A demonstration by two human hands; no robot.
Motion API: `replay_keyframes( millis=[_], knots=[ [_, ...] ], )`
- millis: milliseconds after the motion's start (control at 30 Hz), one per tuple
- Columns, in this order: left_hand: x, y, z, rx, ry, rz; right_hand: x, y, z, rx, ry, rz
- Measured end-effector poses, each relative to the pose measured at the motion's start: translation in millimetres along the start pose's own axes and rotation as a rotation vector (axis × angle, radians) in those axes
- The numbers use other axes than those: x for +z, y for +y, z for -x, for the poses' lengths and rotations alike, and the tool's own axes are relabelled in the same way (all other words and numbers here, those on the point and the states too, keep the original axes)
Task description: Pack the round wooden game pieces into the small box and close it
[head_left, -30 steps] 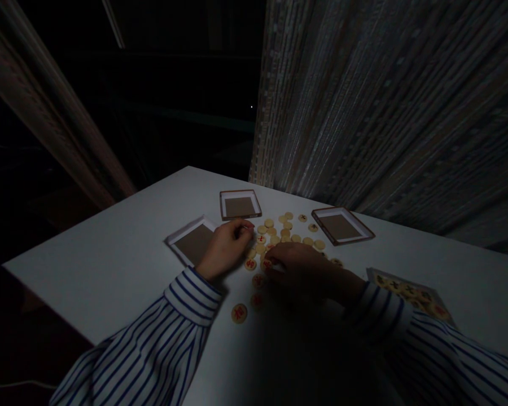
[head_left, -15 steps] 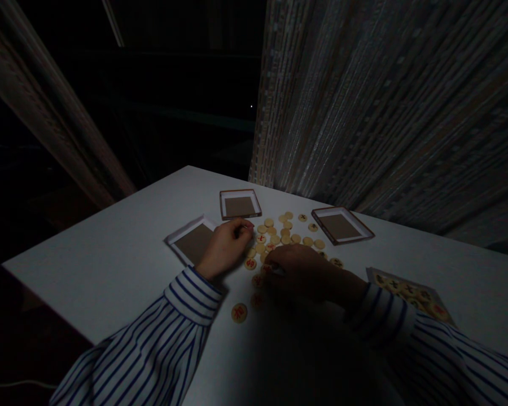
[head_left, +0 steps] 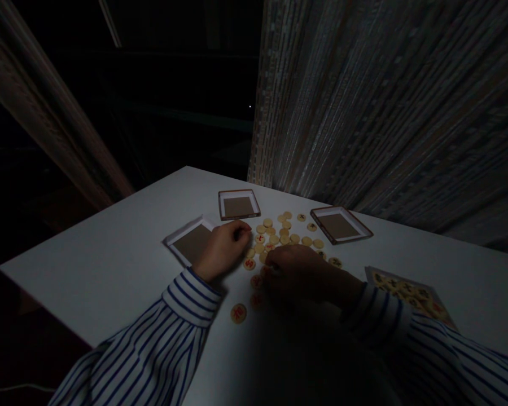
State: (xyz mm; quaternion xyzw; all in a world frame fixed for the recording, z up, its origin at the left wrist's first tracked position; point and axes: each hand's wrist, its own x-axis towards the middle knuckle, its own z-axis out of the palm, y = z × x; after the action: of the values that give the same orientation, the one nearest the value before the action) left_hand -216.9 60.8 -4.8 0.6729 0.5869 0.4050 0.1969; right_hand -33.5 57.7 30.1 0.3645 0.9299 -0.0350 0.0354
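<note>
Round pale-yellow discs point(head_left: 294, 238), some bearing red or black characters, scattered just below frame centre on a white, flat tabletop point(head_left: 88, 254); left hand point(head_left: 220, 251), left of centre, right hand point(head_left: 302, 270), right of centre, fingers curled, whether either grip holds anything cannot be told.

The right hand point(head_left: 298, 272) partly hides a red-marked disc point(head_left: 264, 271), the left hand point(head_left: 222, 248) a tray point(head_left: 188, 246); both sleeves point(head_left: 146, 341) are cut off.

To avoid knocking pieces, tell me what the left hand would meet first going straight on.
The left hand would probably meet a blank-faced round piece just ahead, though the hand's height above the table is unclear.
</note>
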Motion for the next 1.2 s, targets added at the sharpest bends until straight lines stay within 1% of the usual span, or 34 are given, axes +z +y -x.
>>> replay_keyframes(
  millis=[67, 267, 367, 433, 600, 733, 833, 933, 1100, 1200],
  knots=[
    [-2.4, 2, 1, 0.023, -0.019, -0.044, -1, -1, 0, 0.009, -0.003, 0.007],
    [-5.6, 9, 3, 0.095, -0.124, -0.163, 0, -1, 0, 0.007, 0.032, 0.016],
    [-4.9, 9, 5, 0.123, -0.154, -0.23, 0, -1, 0, 0.0, 0.016, 0.015],
    [-4.2, 8, 6, 0.131, -0.177, -0.269, 1, 0, 0, -0.005, 0.019, 0.004],
    [-3.1, 10, 7, 0.133, -0.23, -0.321, 4, 5, 1, -0.001, 0.076, -0.05],
    [-4.3, 14, 8, 0.128, -0.283, -0.377, -2, 5, 0, 0.042, 0.096, -0.08],
    [-4.8, 15, 8, 0.119, -0.298, -0.399, -9, 2, -1, 0.086, 0.06, -0.082],
    [-4.3, 14, 8, 0.113, -0.308, -0.41, -10, 1, -1, 0.112, 0.045, -0.089],
    [-4.2, 15, 9, 0.1, -0.308, -0.401, -5, 7, -1, 0.069, 0.11, -0.127],
    [-5.2, 16, 9, 0.096, -0.317, -0.396, -4, 7, -1, 0.084, 0.133, -0.142]
  ],
)
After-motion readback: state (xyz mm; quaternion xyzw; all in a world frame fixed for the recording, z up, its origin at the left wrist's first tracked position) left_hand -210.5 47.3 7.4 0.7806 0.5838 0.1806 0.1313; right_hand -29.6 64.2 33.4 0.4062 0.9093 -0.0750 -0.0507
